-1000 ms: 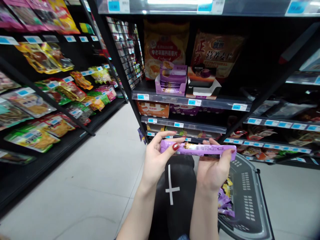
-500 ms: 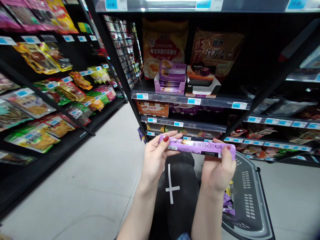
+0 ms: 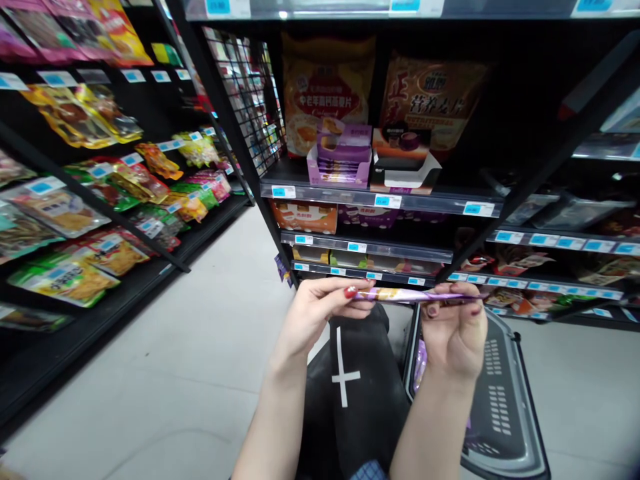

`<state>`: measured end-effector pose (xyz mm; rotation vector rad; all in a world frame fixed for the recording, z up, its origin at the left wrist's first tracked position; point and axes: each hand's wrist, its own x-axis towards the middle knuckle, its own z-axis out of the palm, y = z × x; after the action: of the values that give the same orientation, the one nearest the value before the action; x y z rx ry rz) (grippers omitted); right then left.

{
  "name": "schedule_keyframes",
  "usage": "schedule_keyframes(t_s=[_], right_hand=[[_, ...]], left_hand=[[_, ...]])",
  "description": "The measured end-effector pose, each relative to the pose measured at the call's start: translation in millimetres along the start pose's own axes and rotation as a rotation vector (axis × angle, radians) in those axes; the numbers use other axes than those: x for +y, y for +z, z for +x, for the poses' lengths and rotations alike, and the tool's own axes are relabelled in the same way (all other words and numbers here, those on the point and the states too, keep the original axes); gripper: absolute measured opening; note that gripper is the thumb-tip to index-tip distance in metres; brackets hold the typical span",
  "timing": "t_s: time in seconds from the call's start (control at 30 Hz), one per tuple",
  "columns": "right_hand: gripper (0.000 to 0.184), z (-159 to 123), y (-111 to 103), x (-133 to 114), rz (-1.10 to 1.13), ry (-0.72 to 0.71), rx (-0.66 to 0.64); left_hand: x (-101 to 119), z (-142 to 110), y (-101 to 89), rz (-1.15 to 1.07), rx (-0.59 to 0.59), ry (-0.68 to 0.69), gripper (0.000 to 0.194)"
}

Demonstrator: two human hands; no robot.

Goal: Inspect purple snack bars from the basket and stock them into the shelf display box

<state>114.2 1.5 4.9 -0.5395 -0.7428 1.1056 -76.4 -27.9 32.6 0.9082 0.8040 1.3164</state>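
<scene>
A long, thin purple sachet (image 3: 400, 294) lies level across both hands, turned nearly edge-on to me. My left hand (image 3: 320, 307) pinches its left end between thumb and fingers. At the other end my right hand (image 3: 455, 327) grips it with the thumb, fingers curled behind. Beyond them on the shelf, a purple display box (image 3: 340, 157) holds several similar sachets. Beside that box is a brown-and-white display carton (image 3: 405, 163) with an open front.
A grey shopping basket (image 3: 520, 400) with purple packets inside stands on the floor at right, partly behind my right arm. My knee (image 3: 363, 373) in black cloth is below the hands. Shelves of snack bags (image 3: 65, 273) line the left.
The purple sachet has been tilted from showing its printed, barcoded face to nearly edge-on. My right hand has shifted slightly right, and the sachet with it.
</scene>
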Motion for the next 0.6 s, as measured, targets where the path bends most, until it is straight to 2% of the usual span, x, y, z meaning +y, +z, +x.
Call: schedule_keyframes(t_s=[0.07,0.17,0.27,0.37,0.47,0.6], right_hand=[[0.04,-0.4,1.4,-1.0,0.037,-0.003,-0.011],[0.033,-1.9,6.4,-1.5,0.014,-0.037,0.048],[0.029,-3.4,10.8,-2.0,-0.052,-0.081,0.096],[0.032,-4.3,13.3,-2.4,-0.112,-0.125,0.105],[0.037,-4.4,13.8,-1.6,-0.177,-0.146,0.115],[0.04,-3.9,13.0,0.6,-0.235,-0.162,0.116]], left_hand=[[-0.8,-0.7,0.7,0.022,-0.039,0.043,0.015],[-1.1,-1.2,0.2,0.133,-0.076,0.126,0.013],[-1.3,-0.5,-0.4,0.25,-0.061,0.172,0.011],[-2.5,0.8,-0.3,0.284,-0.015,0.176,0.022],[-3.5,2.1,-1.2,0.26,0.016,0.123,0.037],[-1.9,3.7,-4.2,0.25,-0.025,-0.072,0.046]])
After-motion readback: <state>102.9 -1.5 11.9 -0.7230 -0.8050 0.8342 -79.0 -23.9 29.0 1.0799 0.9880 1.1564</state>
